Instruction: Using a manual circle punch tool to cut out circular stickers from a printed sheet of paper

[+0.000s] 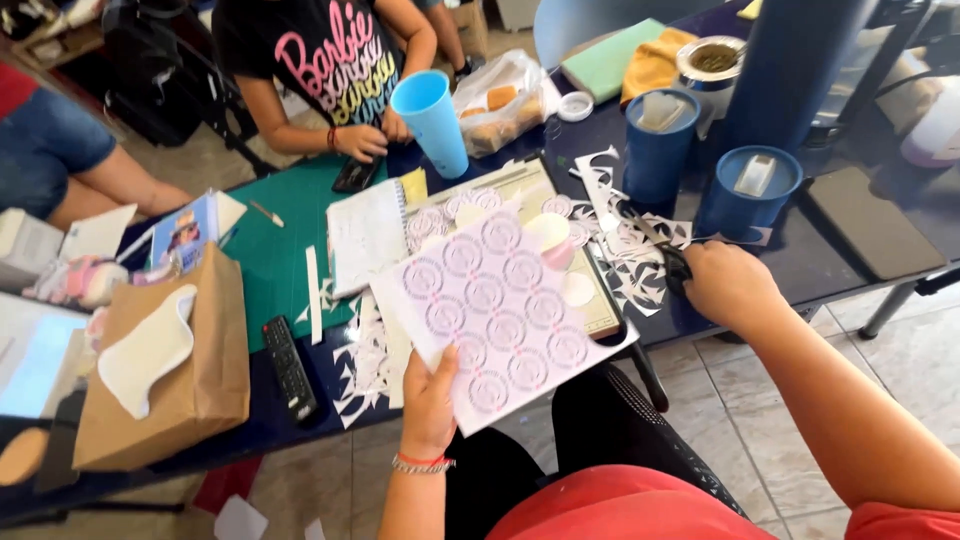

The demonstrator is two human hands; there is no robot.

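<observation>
My left hand [430, 395] grips the near edge of a pale pink paper sheet [495, 310] printed with rows of round patterned circles, a few cut out, held above the table edge. Over at the right, my right hand [725, 285] is closed on black-handled scissors [665, 250], whose blades lie over white paper scraps [625, 255] on the dark blue table [800, 250]. Under the sheet lies a beige cutting board [590, 300] with more cut circles.
Another person sits across the table with a hand by a phone [355, 175] on a green mat [285, 250]. A light blue cup [432, 120], two dark blue canisters [660, 145] [750, 190], a remote [290, 365], a brown paper bag [190, 370] and a notebook [368, 235] stand around.
</observation>
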